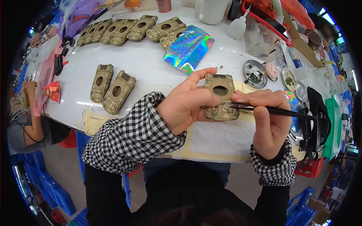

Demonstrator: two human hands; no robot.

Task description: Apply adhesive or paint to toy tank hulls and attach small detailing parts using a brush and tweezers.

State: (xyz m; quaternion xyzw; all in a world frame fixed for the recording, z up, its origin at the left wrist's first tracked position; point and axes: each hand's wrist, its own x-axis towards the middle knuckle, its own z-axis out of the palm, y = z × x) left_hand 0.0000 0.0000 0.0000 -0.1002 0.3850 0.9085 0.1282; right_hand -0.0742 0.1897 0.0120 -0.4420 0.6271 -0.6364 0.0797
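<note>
My left hand (184, 100) is closed around a camouflage toy tank hull (221, 81), its thumb lying on the top next to the round hole. In my right hand (271, 116) a pair of black tweezers (279, 111) is pinched, the tips meeting the hull just below the hole. Whether the tips grip a small part cannot be made out. Two more hulls (101, 83) (120, 92) lie on the table to the left of my sleeve. Beneath my hands is a white sheet (215, 141) sprinkled with tiny dark specks.
A row of similar hulls (122, 30) stretches along the far left, beside a shiny holographic pouch (188, 49). To the right sits a round dish (255, 74) of small dark green parts, near a white squeeze bottle (237, 27). Another person's arm (34, 109) shows at far left.
</note>
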